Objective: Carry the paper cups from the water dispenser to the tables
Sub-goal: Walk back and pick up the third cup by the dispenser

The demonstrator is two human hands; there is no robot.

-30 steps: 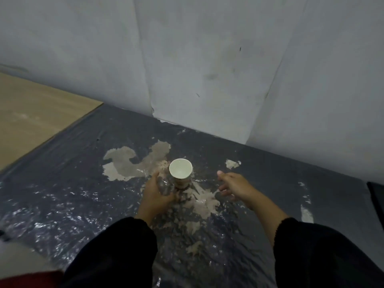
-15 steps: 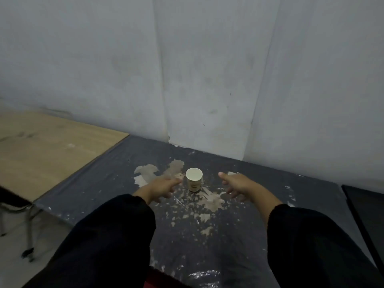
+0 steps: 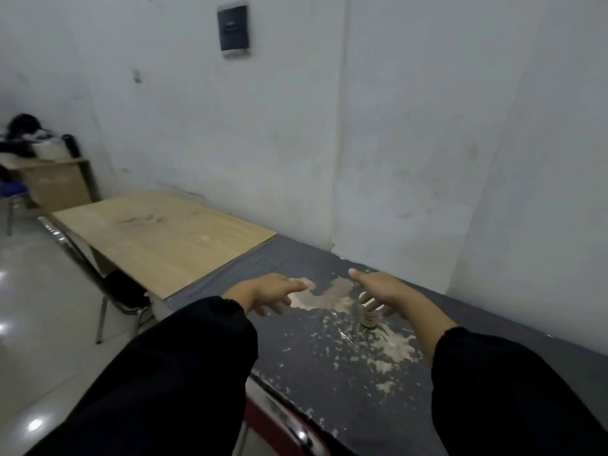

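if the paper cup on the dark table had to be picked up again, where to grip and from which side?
Grip the paper cup around its side wall, probably just below the rim, coming from the near side with fingers wrapped left and right. It stands upright on the dark table with the wall close behind. The right hand partly hides the rim; it and the left hand are open and empty.
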